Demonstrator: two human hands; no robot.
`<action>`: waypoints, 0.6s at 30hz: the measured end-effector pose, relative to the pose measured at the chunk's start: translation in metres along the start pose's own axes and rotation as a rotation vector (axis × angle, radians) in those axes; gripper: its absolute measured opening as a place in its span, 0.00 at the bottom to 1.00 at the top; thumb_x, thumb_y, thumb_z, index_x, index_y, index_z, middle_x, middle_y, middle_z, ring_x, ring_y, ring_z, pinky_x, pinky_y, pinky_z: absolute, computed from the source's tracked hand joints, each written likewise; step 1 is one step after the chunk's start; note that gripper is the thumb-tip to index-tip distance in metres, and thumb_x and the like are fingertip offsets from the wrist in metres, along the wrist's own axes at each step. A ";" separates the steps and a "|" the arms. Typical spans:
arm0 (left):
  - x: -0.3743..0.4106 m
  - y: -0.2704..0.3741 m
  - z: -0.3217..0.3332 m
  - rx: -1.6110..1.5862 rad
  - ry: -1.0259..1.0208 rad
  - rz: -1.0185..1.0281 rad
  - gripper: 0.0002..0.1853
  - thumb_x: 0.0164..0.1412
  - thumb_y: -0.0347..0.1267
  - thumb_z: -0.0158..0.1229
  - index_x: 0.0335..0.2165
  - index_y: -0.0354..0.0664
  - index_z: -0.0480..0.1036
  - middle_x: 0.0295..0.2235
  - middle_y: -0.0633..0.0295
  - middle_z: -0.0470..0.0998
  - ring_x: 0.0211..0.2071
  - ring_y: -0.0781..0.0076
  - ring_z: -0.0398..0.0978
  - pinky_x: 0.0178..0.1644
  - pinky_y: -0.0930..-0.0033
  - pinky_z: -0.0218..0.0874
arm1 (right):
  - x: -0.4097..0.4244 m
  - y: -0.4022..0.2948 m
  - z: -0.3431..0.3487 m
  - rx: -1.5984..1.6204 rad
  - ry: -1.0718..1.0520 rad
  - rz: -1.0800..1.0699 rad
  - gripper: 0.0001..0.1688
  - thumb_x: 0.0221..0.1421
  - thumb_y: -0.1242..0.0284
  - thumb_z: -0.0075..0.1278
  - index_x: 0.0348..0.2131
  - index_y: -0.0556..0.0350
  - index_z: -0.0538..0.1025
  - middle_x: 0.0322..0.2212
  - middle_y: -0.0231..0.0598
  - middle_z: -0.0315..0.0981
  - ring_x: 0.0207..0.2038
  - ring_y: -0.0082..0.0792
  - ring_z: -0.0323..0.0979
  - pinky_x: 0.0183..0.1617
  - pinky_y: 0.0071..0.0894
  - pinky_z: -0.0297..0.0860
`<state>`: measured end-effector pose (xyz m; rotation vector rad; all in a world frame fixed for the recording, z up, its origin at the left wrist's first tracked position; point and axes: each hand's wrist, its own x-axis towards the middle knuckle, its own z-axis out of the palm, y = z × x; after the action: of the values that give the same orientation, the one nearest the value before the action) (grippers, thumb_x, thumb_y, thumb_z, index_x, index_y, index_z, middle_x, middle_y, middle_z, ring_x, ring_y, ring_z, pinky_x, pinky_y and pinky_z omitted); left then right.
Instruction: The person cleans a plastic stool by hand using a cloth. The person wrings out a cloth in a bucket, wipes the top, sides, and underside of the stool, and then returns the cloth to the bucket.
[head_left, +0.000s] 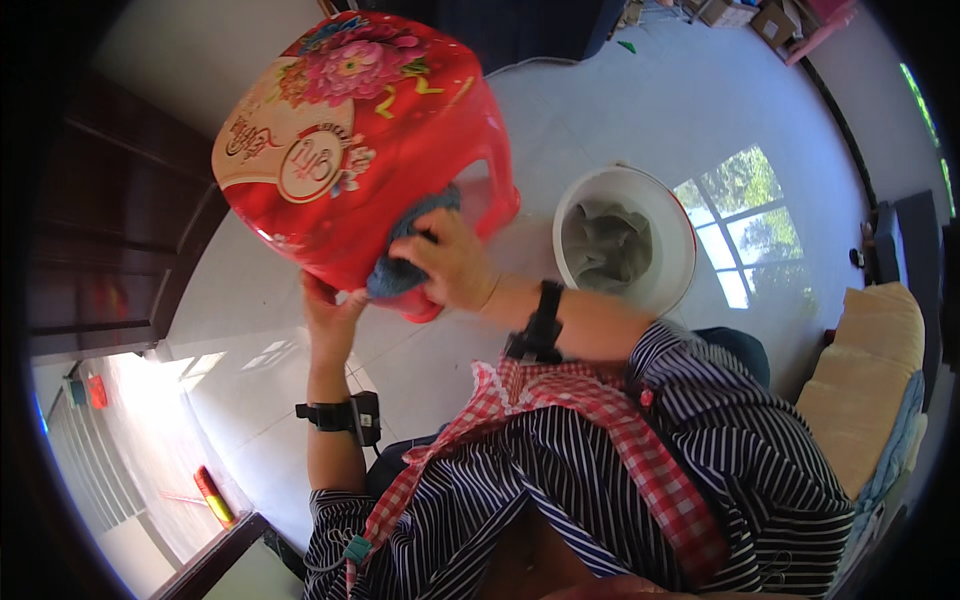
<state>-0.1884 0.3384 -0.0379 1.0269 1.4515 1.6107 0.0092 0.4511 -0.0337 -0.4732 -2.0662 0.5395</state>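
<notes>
A red plastic stool (420, 142) with a flower print and writing on its seat is held up before me, tilted over the floor. My left hand (332, 304) grips the stool's near lower edge; the fingers behind it are partly hidden. A folded blue-grey cloth (397, 274) is bunched under my right hand (452, 259), which presses it against the stool's side near a leg. To the right of the stool, a white bucket (667, 259) stands on the floor with a wet-looking grey-green cloth (611, 247) or cloudy water inside; I cannot tell which.
A dark wooden door (120, 225) is at the left, beside a bright doorway. Glossy pale tiles (615, 112) cover the floor. Cardboard boxes (772, 26) lie at the far right corner. A tan cushion (862, 375) rests at my right, and a red-and-yellow tube (214, 496) lies lower left.
</notes>
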 end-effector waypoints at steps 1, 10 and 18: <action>0.000 0.004 -0.011 0.002 -0.013 0.002 0.46 0.47 0.31 0.77 0.59 0.33 0.58 0.54 0.55 0.70 0.53 0.66 0.71 0.58 0.64 0.64 | 0.005 0.015 -0.012 -0.048 -0.037 -0.039 0.21 0.42 0.82 0.57 0.38 0.44 0.76 0.40 0.41 0.66 0.42 0.49 0.69 0.46 0.43 0.67; -0.048 0.003 -0.123 0.209 0.106 -0.167 0.36 0.51 0.27 0.67 0.57 0.31 0.62 0.53 0.57 0.72 0.52 0.68 0.71 0.60 0.64 0.60 | -0.013 0.141 -0.235 -0.072 -0.601 0.625 0.25 0.42 0.83 0.51 0.44 0.56 0.76 0.40 0.43 0.75 0.45 0.42 0.75 0.50 0.35 0.69; -0.104 0.032 -0.184 0.372 0.196 -0.261 0.30 0.61 0.29 0.60 0.58 0.32 0.62 0.55 0.55 0.71 0.55 0.67 0.68 0.62 0.62 0.58 | -0.120 0.177 -0.243 -0.298 -0.991 0.702 0.27 0.51 0.63 0.61 0.50 0.49 0.77 0.48 0.50 0.72 0.52 0.51 0.70 0.58 0.44 0.66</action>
<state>-0.3123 0.1649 -0.0235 0.8471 1.9828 1.3101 0.2994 0.5816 -0.0953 -1.3377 -2.9230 1.0212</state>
